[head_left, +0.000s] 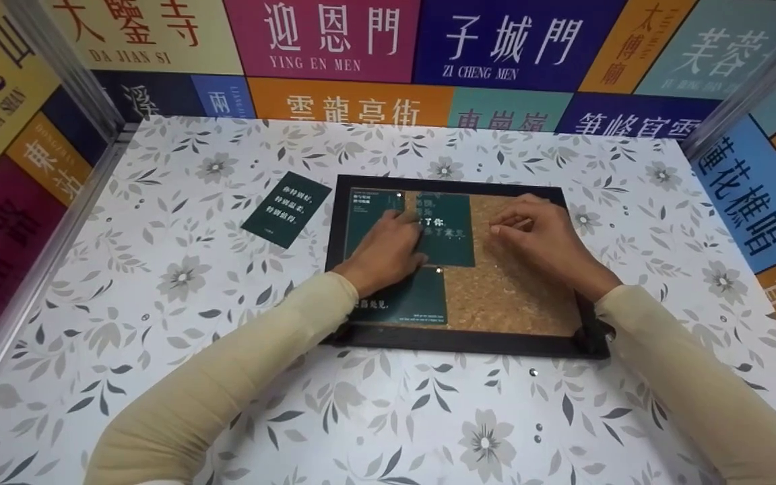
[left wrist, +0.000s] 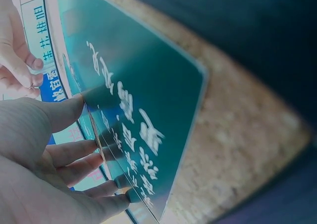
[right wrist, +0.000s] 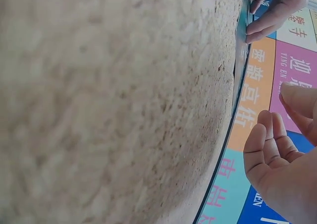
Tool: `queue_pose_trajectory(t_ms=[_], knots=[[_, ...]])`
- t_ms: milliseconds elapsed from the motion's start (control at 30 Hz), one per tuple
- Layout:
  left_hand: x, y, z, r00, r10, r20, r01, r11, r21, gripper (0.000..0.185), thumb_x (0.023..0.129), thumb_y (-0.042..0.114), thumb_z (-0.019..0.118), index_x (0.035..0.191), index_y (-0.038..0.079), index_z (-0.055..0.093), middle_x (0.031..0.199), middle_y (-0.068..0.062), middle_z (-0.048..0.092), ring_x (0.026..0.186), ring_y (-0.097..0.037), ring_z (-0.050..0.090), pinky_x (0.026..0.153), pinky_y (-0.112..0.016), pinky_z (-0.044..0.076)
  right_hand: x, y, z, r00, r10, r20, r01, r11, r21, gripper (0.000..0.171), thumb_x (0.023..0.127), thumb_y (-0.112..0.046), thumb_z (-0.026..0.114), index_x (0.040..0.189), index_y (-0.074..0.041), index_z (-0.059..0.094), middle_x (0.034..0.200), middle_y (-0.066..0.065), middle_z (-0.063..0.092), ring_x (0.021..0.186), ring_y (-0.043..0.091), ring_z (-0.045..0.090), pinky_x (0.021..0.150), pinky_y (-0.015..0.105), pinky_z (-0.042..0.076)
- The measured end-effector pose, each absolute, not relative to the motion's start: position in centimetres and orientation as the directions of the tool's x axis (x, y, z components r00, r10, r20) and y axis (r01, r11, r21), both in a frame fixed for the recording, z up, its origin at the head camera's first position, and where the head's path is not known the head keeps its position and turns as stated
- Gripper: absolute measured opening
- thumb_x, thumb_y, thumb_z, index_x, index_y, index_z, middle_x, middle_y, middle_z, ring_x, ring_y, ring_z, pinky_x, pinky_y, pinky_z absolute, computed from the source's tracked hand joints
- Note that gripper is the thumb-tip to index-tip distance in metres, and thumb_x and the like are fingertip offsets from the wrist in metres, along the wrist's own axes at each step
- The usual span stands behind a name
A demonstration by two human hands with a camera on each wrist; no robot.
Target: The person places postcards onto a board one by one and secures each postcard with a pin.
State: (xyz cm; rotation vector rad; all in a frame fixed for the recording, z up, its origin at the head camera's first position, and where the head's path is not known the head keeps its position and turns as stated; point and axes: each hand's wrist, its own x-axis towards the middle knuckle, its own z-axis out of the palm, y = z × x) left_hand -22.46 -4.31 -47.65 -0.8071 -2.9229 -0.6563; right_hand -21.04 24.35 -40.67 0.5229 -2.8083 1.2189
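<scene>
A black-framed cork board (head_left: 509,296) lies on the table with dark green printed cards on it. My left hand (head_left: 388,249) rests over the upper cards, its fingertips touching the upper middle card (head_left: 459,242) near its left edge. In the left wrist view, those fingers (left wrist: 74,157) are spread and fairly straight. Below the hand is a lower card (head_left: 408,296) with white writing. My right hand (head_left: 536,232) hovers above the bare cork on the right, thumb and forefinger tips close together. Anything between them is too small to make out.
A loose green card (head_left: 287,209) lies on the table left of the board. Small shiny pins show on the upper left card (head_left: 399,195) and the lower card's top edge. Another small shiny piece (head_left: 533,372) lies in front of the frame. Colourful printed panels (head_left: 334,40) enclose the table.
</scene>
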Motion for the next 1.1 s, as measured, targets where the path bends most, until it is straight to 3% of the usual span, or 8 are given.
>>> queue_pose_trajectory(t_ms=[200,533,900,1100], knots=[[-22.1,-4.4,-47.0,-0.871,0.476,0.123,0.482,0.780,0.399,0.043,0.101,0.031,0.081,0.130,-0.002,0.075,0.149,-0.013,0.061,0.139,-0.044,0.055,0.120,-0.051,0.047,-21.3,24.2,-40.8,-0.948,-0.276,0.159,-0.305,0.641,-0.704,0.013,0.101,-0.010,0.080,0.113,-0.007,0.085,0.110,0.003,0.071,0.103,0.018,0.067,0.087,0.023,0.054],[-19.5,-4.6,-42.5,-0.864,0.495,0.091,0.487,0.777,0.399,0.040,0.103,0.026,0.079,0.127,-0.005,0.075,0.145,-0.017,0.063,0.137,-0.045,0.057,0.118,-0.054,0.048,-21.9,23.7,-41.0,-0.948,-0.283,0.148,-0.302,0.646,-0.701,0.013,0.103,-0.013,0.079,0.113,-0.008,0.085,0.115,0.002,0.073,0.106,0.017,0.068,0.092,0.029,0.054],[-22.1,-4.3,-47.1,-0.862,0.486,0.146,0.501,0.770,0.395,0.040,0.102,0.027,0.079,0.127,-0.004,0.076,0.147,-0.014,0.063,0.138,-0.044,0.057,0.120,-0.052,0.047,-22.7,23.3,-41.2,-0.944,-0.299,0.139,-0.302,0.618,-0.726,0.012,0.104,-0.012,0.077,0.113,-0.006,0.083,0.115,0.005,0.072,0.108,0.019,0.069,0.092,0.027,0.055],[-19.7,-4.3,-42.9,-0.868,0.490,0.086,0.483,0.788,0.381,0.040,0.104,0.024,0.078,0.130,-0.006,0.074,0.147,-0.016,0.063,0.138,-0.044,0.058,0.118,-0.052,0.049,-23.1,23.1,-41.1,-0.948,-0.294,0.124,-0.293,0.645,-0.706,0.013,0.105,-0.014,0.077,0.113,-0.005,0.083,0.115,0.005,0.073,0.108,0.021,0.069,0.094,0.036,0.055]])
